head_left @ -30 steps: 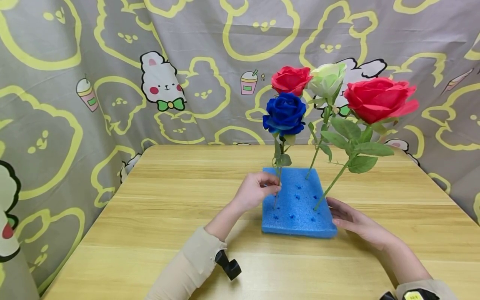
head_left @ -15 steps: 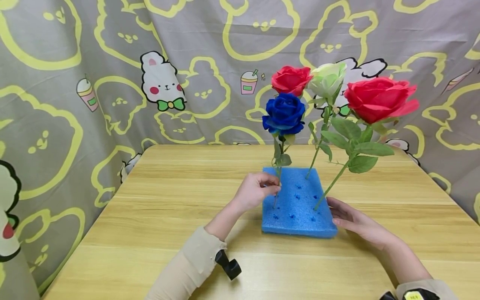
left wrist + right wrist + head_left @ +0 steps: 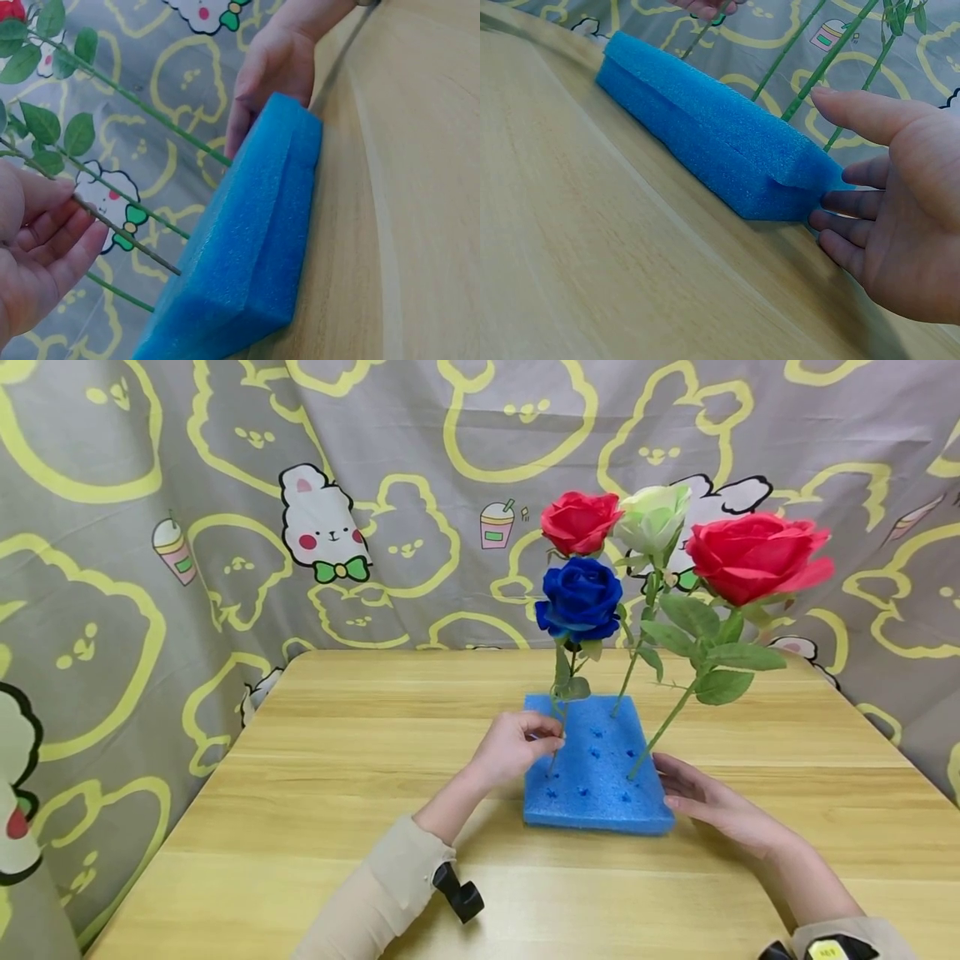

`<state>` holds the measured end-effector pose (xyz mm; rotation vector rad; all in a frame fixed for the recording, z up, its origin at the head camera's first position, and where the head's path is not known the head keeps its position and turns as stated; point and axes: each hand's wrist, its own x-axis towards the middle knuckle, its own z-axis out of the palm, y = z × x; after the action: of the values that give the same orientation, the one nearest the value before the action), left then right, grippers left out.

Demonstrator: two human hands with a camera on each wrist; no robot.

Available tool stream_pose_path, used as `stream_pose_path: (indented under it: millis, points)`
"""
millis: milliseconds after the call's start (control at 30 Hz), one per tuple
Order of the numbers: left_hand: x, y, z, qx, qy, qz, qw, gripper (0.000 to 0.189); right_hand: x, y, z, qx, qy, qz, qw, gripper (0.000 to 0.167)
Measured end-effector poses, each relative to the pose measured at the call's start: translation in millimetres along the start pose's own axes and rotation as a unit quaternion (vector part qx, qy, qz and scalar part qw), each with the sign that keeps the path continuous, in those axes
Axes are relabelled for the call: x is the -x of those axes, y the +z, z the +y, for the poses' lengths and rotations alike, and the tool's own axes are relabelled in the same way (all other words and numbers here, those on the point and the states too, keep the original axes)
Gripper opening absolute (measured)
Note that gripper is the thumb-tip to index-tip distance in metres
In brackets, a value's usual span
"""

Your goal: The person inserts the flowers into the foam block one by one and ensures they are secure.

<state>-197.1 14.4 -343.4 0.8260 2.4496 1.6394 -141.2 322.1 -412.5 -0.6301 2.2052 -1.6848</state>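
In the head view my left hand (image 3: 512,749) pinches the stem of a blue artificial rose (image 3: 580,602) low down, at the left side of a blue foam block (image 3: 577,812). The left wrist view shows the thin brown stem (image 3: 131,238) between thumb and fingers, its lower end in the foam. My right hand (image 3: 723,817) lies at the block's right side. Seen from the right wrist, its fingers are loosely extended, the tips at the foam's end (image 3: 780,196) and the thumb raised.
Two red roses, one at the right (image 3: 757,560) and one behind the blue rose (image 3: 579,522), and a pale green rose (image 3: 652,522) stand over the block. Several holes dot the foam. A patterned curtain (image 3: 420,435) hangs behind the wooden table (image 3: 337,760).
The blue rose's head has shifted right and slightly down as its stem tilts. My left hand has moved a little right and down with it. The right hand and the block stay put.
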Motion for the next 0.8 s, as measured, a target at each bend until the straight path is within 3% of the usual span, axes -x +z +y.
stream_pose_path:
  millis: [167, 433, 800]
  points:
    - [-0.7, 0.9, 1.5, -0.007, 0.013, -0.005, 0.9999, 0.012, -0.2, -1.4, 0.3, 0.004, 0.000, 0.002, 1.0000, 0.059]
    - [-0.3, 1.1, -0.2, -0.006, -0.001, -0.001, 1.0000, 0.014, 0.6, -0.8, -1.5, -0.001, -0.006, 0.001, 1.0000, 0.059]
    - [2.2, 2.3, -2.3, 0.004, 0.008, -0.003, 1.0000, 0.009, 0.0, 0.8, -3.5, -0.003, -0.019, -0.003, 0.9998, 0.058]
